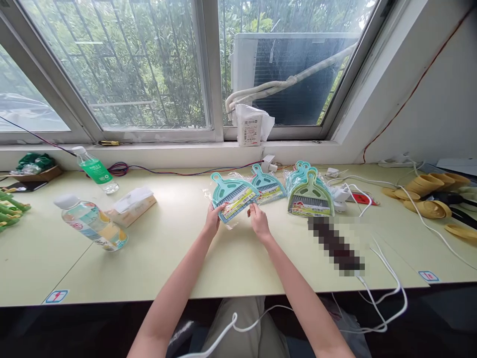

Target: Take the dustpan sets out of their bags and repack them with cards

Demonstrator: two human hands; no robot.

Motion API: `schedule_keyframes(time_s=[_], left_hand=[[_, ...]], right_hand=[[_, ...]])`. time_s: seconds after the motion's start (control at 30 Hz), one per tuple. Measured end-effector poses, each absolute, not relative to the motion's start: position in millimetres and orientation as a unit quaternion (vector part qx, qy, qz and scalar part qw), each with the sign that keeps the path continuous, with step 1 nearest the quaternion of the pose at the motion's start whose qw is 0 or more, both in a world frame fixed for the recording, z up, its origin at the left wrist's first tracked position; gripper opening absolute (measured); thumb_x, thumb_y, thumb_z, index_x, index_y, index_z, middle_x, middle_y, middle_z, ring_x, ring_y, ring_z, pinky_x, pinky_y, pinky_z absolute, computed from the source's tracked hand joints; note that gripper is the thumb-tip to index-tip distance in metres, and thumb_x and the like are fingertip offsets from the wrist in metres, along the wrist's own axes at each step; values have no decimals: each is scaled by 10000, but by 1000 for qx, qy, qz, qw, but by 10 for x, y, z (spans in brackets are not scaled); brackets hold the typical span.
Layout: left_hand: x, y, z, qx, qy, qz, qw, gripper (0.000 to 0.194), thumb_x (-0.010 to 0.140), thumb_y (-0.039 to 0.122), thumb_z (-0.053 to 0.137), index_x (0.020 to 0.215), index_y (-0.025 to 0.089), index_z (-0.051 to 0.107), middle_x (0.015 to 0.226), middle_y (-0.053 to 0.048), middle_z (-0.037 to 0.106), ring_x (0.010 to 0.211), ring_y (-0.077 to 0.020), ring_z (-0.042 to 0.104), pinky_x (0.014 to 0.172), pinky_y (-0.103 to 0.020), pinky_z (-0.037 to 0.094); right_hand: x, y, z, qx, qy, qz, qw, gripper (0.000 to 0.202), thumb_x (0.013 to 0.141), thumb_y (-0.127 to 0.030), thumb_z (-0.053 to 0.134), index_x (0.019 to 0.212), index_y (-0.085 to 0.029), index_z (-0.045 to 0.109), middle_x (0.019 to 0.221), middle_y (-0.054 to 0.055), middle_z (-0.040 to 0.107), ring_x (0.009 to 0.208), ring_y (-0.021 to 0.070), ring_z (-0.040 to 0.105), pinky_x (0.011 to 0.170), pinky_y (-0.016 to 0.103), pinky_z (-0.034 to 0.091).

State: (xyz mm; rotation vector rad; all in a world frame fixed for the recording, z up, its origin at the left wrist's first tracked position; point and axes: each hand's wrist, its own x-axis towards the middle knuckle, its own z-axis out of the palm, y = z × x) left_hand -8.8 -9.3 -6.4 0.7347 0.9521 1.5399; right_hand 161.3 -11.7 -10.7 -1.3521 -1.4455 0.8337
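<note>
A turquoise dustpan and brush set (234,191) in clear plastic wrapping is raised over the table, tilted, its handle loop towards the window. My left hand (213,219) grips its lower left corner. Close to the lower right edge of the wrapping is my right hand (259,221), fingers curled and pinched; whether they hold the plastic I cannot tell. Just behind lies a second turquoise dustpan set (269,185), also wrapped. To the right, a green dustpan set (311,196) lies in front of several turquoise sets (298,174).
On the left stand a fruit-patterned bottle (95,223), a green-labelled bottle (97,171) and a tissue pack (132,206). White cables (387,268) and a pixelated dark object (337,246) are at right. Yellow rolled pieces (428,194) lie farther right. A window (149,64) borders the table's back.
</note>
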Motion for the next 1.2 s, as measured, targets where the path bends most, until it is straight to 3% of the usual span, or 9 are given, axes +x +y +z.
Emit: schedule_keyframes(time_s=[0.1,0.2,0.33,0.57,0.67,0.83,0.93,1.03,1.2], left_hand=[[-166,-83,-55,309,404,654,560,446,638,210,719,1034,186,515,961,-66,684,891,-250,661,804,-387,532],[-167,-92,-60,301,404,653,566,405,644,197,713,1006,180,534,972,-77,688,937,-273,655,834,-413,531],[-148,-94,-70,293,404,652,571,360,640,198,722,961,166,563,992,-101,691,995,-306,639,864,-428,526],[-190,-83,-67,303,405,666,549,486,645,214,727,1089,183,531,1029,-82,687,981,-281,648,862,-410,534],[-183,-85,-72,303,406,658,556,467,646,194,727,1071,171,536,992,-85,693,953,-283,655,857,-423,534],[-144,-92,-77,320,392,636,582,456,656,188,726,1073,171,543,1027,-92,688,981,-285,646,883,-432,522],[-114,-101,-76,323,390,633,586,480,660,197,730,1101,180,540,1044,-90,684,980,-283,645,881,-426,520],[-73,-126,-69,346,369,629,591,521,665,206,736,1144,192,531,1060,-83,677,985,-281,641,875,-416,519],[-65,-161,-41,362,355,607,612,478,657,224,744,1095,183,558,1033,-92,677,968,-300,644,834,-412,527]], right_hand=[[1611,-154,-100,-609,-670,191,379,322,926,-459,386,935,-237,620,660,2,592,630,167,545,570,255,298],[1609,-179,-76,-620,-686,150,349,344,914,-506,417,977,-228,610,650,-2,589,621,161,547,555,247,258],[1638,-165,-51,-598,-699,155,360,356,869,-544,490,1011,-232,585,654,-18,598,627,158,565,561,240,277],[1660,-114,-71,-642,-665,176,340,173,863,-418,543,878,-248,572,694,-21,642,661,165,579,577,252,286],[1670,-103,-73,-657,-645,158,357,229,869,-458,525,931,-239,551,714,-8,651,671,177,581,572,257,275],[1740,-62,-61,-672,-613,143,389,225,850,-357,523,1018,-208,534,733,20,648,659,180,567,568,267,278],[1763,-15,-83,-670,-549,206,455,177,848,-361,464,926,-224,545,733,8,637,646,167,548,563,264,303],[1765,46,-135,-618,-439,360,544,159,829,-356,408,825,-229,504,648,-22,581,537,131,489,513,247,327],[1910,143,-167,-528,-251,514,628,151,827,-362,379,769,-226,407,551,-67,451,378,74,309,373,211,217]])
